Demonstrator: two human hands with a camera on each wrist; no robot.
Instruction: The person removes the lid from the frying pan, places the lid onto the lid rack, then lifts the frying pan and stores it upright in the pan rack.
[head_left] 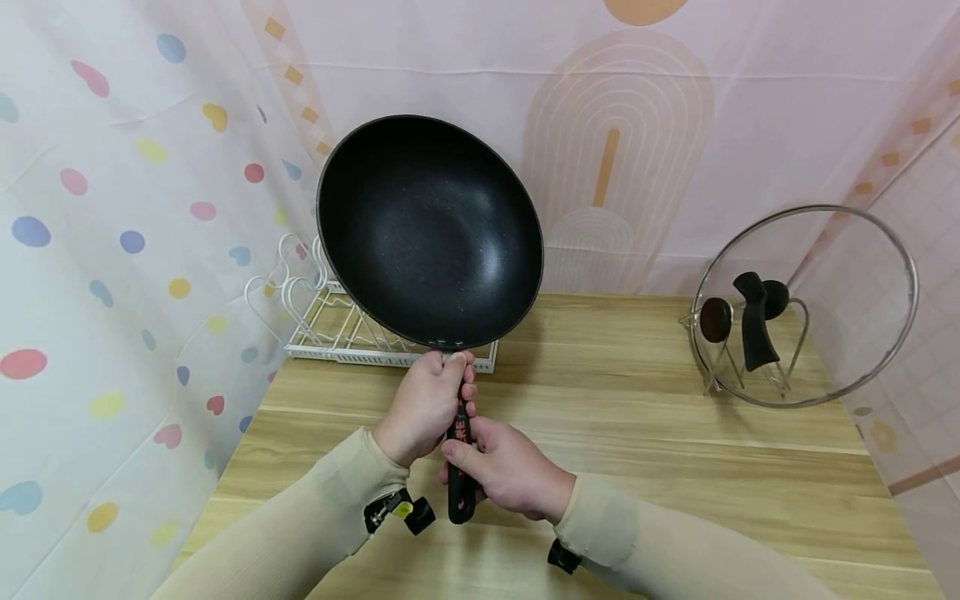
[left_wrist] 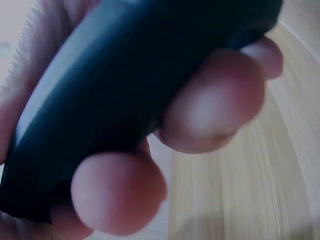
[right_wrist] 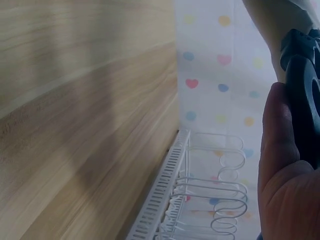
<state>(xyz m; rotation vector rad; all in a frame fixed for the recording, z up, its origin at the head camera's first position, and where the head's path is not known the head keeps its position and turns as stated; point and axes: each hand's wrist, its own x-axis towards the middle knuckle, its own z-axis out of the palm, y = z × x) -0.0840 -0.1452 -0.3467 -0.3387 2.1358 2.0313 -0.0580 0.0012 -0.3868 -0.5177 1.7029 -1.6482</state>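
Note:
A black wok (head_left: 431,233) is held up above the table in the head view, its dark inside facing me and its handle (head_left: 461,496) pointing down toward me. My left hand (head_left: 425,400) grips the handle close to the pan, thumb on top. Lower down, my right hand (head_left: 517,467) holds the same handle, with the thumb laid across it and fingertips showing on the far side. The left wrist view shows curled fingers (left_wrist: 215,100) round the dark handle (left_wrist: 115,65). In the right wrist view, the right hand (right_wrist: 290,200) lies against the handle's end (right_wrist: 300,115).
Behind the wok, a white wire rack (head_left: 367,358) stands on the wooden table (head_left: 600,417), partly hidden by the pan. At the right, a glass lid (head_left: 911,283) with a black knob stands upright in a metal wire holder (head_left: 802,333). Patterned curtains (head_left: 135,242) enclose the table.

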